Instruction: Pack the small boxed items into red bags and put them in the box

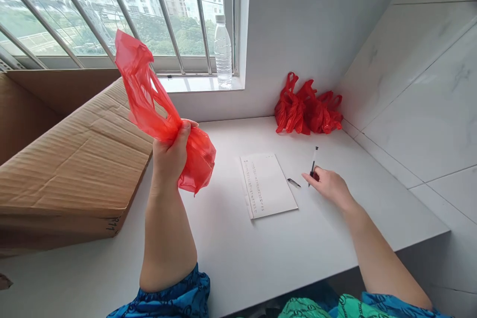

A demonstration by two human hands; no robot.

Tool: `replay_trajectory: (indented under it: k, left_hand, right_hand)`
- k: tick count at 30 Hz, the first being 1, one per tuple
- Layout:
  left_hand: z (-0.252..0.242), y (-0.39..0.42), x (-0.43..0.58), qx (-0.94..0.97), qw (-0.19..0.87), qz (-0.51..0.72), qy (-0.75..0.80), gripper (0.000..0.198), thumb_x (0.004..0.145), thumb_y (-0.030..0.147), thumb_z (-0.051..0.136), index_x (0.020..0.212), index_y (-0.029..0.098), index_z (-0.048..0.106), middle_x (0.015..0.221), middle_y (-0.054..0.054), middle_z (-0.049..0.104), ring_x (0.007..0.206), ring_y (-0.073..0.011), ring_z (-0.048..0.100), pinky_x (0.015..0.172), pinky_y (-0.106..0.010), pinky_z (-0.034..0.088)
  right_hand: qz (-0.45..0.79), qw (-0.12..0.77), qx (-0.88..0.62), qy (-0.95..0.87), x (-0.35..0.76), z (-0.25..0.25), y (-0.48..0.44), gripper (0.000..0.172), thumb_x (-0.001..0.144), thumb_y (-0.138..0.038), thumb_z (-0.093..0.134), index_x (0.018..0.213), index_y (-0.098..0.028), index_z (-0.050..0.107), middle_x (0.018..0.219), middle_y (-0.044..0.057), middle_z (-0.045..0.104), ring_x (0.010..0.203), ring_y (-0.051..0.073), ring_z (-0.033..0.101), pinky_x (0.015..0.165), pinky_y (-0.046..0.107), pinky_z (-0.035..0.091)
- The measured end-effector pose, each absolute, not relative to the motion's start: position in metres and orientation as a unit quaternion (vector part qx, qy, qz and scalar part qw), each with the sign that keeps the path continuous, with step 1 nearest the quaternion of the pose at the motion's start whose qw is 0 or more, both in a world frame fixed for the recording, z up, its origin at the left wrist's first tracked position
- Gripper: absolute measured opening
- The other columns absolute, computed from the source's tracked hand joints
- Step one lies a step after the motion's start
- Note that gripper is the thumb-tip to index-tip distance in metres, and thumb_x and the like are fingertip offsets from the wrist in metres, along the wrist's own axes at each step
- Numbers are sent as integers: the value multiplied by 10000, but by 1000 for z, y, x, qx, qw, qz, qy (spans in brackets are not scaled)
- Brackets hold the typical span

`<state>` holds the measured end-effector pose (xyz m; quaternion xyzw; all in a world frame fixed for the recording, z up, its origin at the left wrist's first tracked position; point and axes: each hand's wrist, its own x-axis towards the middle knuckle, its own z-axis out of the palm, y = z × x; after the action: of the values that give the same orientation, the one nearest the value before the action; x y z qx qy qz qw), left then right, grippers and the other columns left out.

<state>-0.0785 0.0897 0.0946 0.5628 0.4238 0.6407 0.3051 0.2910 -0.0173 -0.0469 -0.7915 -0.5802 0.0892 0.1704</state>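
Observation:
Raised beside the cardboard box, my left hand (172,151) is closed around the gathered middle of a red plastic bag (198,159). Its handles stick up above my fist and the rounded lower part hangs to the right; what may be inside is hidden. On the right, my right hand (330,186) pinches a pen (313,165) with a clear barrel, its tip pointing down at the white table. A pen cap (294,183) lies between that hand and a paper pad (269,186), which carries columns of small writing along its left side.
Several knotted red plastic bags (308,105) sit in the back corner against the wall. An open cardboard box (78,144) takes up the left of the table (223,248). A clear water bottle (223,52) stands on the sill of a barred window.

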Motion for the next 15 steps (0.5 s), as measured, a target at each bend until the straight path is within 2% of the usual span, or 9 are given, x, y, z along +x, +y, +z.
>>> replay_trajectory:
  k: [5,11,15]
  left_hand:
    - [99,85,-78,571,294,636,427,188,864,394,685,824,219,739,826,-31,663,714,-141,598,613,-227,502]
    - [97,87,-85,605,289,601,436,201,901,398,640,927,235,756,862,-38,671,753,-152,608,620,-228,489]
    - [95,89,-86,613,292,599,424,203,901,395,639,927,232,758,878,-40,681,768,-155,616,625,-230,485]
  right_hand:
    - [95,88,-787,-603,301,-47,6,281,859,-458,509,691,-237,463,605,-16,575,530,149,482,508,264,281]
    - [96,77,-791,-599,284,-55,10,293,892,-447,486,693,-233,463,609,-20,576,561,153,511,519,265,276]
    - [78,78,-799,-590,279,-58,7,274,913,-427,471,723,-230,470,696,-10,617,594,151,532,524,266,276]
